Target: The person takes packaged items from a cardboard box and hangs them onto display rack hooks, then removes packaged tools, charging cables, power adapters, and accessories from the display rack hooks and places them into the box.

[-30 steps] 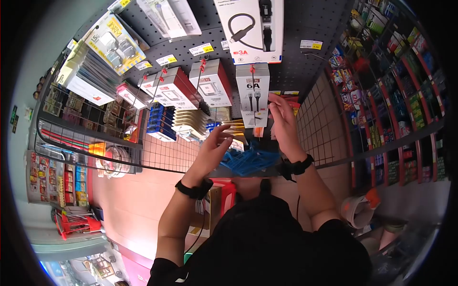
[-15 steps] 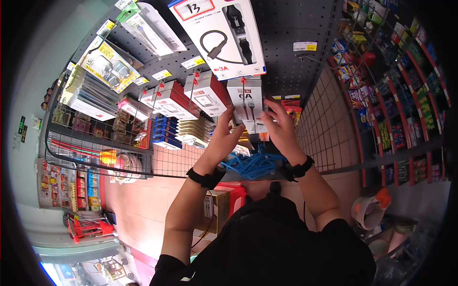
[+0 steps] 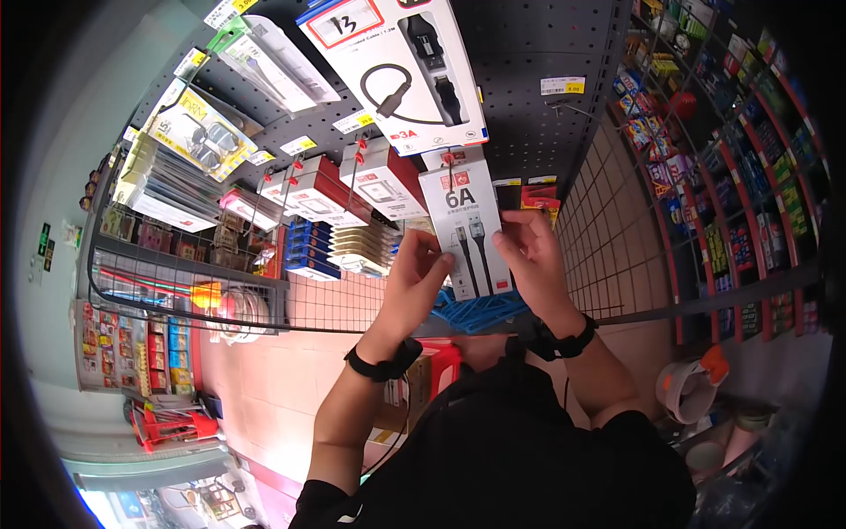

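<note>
A white data cable box (image 3: 456, 210), marked 6A and picturing two black plugs, is tilted with its face toward me under a red-tipped hook. My left hand (image 3: 416, 280) grips its lower left edge, thumb at the front and fingers curled. On the opposite edge, my right hand (image 3: 536, 269) has its thumb against the box; its other fingers are bent, partly behind the box. Just above hangs a larger white cable package (image 3: 405, 79) marked 13 and 3A. To the left, white-and-red charger boxes (image 3: 385, 181) hang on neighbouring hooks.
Dark pegboard (image 3: 551, 44) backs the display. Blue boxes (image 3: 308, 251), a glasses-like blister pack (image 3: 198, 132) and blue hangers (image 3: 476, 310) are close by. Wire mesh (image 3: 608, 203) borders the right side, with stocked shelves (image 3: 749, 194) beyond. A pail (image 3: 687, 392) stands lower right.
The 6A box has come down and toward me, its face now more fully visible. Both hands have moved lower with it, closing on its two side edges.
</note>
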`<action>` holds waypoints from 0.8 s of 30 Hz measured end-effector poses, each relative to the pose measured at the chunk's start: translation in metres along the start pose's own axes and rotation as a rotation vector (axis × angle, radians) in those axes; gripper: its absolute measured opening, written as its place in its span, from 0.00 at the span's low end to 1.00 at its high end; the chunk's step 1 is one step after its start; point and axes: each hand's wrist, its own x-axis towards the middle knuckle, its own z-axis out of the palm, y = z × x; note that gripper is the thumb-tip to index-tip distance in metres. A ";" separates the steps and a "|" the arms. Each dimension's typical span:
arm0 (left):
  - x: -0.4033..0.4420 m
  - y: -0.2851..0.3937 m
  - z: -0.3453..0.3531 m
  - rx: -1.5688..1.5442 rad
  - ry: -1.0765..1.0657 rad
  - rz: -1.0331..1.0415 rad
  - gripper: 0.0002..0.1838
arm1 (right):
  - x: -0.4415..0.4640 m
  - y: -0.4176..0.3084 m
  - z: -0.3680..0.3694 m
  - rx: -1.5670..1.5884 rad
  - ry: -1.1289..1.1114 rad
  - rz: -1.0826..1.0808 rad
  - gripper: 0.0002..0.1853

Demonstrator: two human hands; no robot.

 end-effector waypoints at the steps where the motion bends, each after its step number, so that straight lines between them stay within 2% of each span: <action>1: -0.005 0.003 0.001 -0.026 0.001 0.004 0.09 | -0.004 -0.005 0.000 0.057 -0.001 0.052 0.14; 10: -0.017 0.015 -0.002 -0.080 0.018 0.007 0.07 | -0.006 -0.025 0.003 0.129 -0.054 0.134 0.14; 24: -0.034 -0.004 -0.013 -0.146 -0.030 -0.006 0.07 | -0.031 -0.012 0.003 0.133 -0.083 0.179 0.13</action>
